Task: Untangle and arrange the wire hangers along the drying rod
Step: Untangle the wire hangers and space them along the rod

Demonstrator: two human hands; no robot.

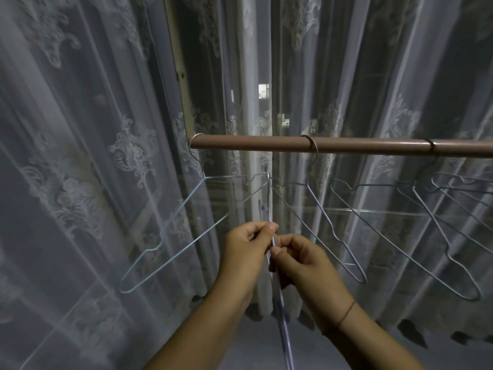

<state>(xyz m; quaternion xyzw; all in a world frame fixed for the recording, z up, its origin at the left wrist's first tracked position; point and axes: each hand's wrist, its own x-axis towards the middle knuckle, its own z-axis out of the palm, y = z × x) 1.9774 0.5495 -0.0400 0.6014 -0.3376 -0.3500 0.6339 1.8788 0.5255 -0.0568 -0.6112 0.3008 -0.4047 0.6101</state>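
Note:
A brown drying rod runs level from the centre to the right edge. One wire hanger hooks over the rod's left end and swings out to the left. A second hanger hooks on at the middle. Several more hangers overlap at the right. Below the rod, my left hand and my right hand both pinch the thin wire of a loose hanger. It stands edge-on, with its hook just above my fingers and its body running down between my forearms.
White lace curtains hang close behind and to the left of the rod. A wooden window frame post rises behind its left end. The curtain hem and grey floor show at the bottom right.

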